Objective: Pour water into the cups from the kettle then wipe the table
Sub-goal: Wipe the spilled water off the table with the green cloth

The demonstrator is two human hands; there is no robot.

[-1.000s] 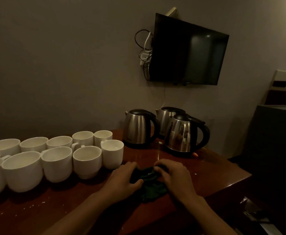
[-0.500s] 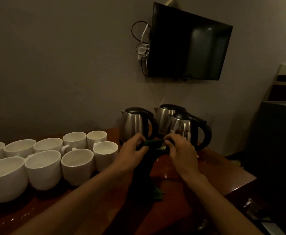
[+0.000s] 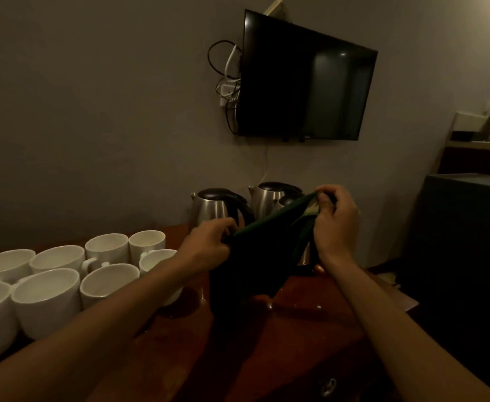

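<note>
A dark green cloth [image 3: 255, 256] hangs spread in the air above the reddish wooden table [image 3: 310, 329]. My left hand [image 3: 209, 245] pinches its left upper corner and my right hand [image 3: 336, 221] grips its right upper corner, held higher. Several white cups [image 3: 46, 297] stand in two rows on the left of the table. Steel kettles with black handles stand at the back: one [image 3: 214, 207] is in full sight, a second [image 3: 270, 195] is to its right, and a third is mostly hidden behind the cloth and my right hand.
A dark television [image 3: 304, 79] hangs on the wall above the kettles, with cables and a socket [image 3: 229, 88] at its left. A dark cabinet [image 3: 467, 227] stands right of the table. Small water spots [image 3: 319, 307] glint on the tabletop.
Both hands lifted the cloth off the table and pulled it apart; my right hand rose higher and further right. The view tilted upward.
</note>
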